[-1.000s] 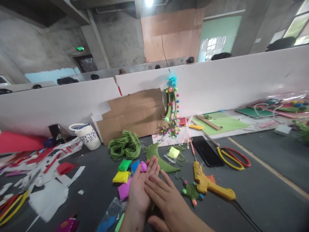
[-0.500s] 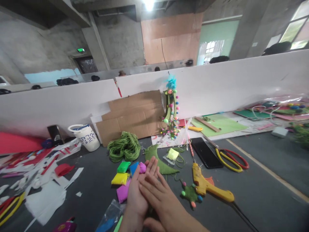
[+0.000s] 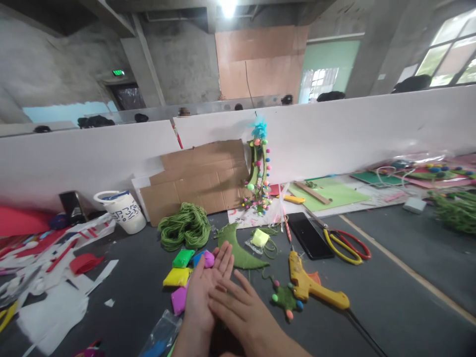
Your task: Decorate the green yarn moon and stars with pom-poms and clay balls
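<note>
My left hand point(image 3: 203, 292) lies palm up with its fingers stretched out. Across its palm, my right hand point(image 3: 245, 307) rests palm down, fingers straight and slightly spread. Whether anything small sits between the palms is hidden. Beside my left hand are small packets that look like modelling clay: a green packet point(image 3: 183, 258), a yellow packet point(image 3: 177, 277), a purple packet point(image 3: 179, 300) and a partly covered blue one. A pinkish-purple lump point(image 3: 208, 259) touches the view of my left fingers. Beyond the fingertips lies a green yarn-covered crescent point(image 3: 241, 253).
Right of my hands lie a star with coloured balls point(image 3: 287, 299), a yellow glue gun point(image 3: 316, 286), a phone point(image 3: 311, 235) and scissors point(image 3: 345, 245). Farther back are green yarn point(image 3: 185, 226), a decorated crescent stand point(image 3: 255, 173), cardboard point(image 3: 201, 181) and a white bucket point(image 3: 128, 218). Paper scraps point(image 3: 55, 312) cover the left.
My right hand has slid back a little toward me over the left palm, showing more of the left fingers. The whole scene has shifted slightly left in view.
</note>
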Motion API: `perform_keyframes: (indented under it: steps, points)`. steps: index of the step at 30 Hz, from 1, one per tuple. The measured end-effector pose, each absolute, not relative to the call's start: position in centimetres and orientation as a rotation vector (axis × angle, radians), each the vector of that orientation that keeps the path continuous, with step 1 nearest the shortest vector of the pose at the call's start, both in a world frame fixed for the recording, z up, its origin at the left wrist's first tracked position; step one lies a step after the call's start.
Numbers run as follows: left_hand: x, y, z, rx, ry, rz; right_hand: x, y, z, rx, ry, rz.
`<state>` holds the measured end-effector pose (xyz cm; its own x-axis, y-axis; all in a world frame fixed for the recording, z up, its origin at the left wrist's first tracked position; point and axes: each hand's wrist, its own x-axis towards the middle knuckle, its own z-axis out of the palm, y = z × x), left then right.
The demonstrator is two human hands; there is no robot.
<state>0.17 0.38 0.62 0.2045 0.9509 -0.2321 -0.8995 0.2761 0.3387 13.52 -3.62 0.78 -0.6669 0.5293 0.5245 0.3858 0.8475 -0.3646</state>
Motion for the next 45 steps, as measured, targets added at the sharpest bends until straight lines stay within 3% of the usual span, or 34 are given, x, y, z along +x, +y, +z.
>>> perform_keyframes:
  steps: [9,45]
  points:
    - [-0.4,0.7,0.2,0.122,0.494,1.295,12.9,-3.3,-0.4,-0.639,-2.328,0.126]
    - [-0.5,0.9,-1.0,0.14,0.449,1.239,12.1,-2.8,-1.7,-0.662,-2.292,0.012]
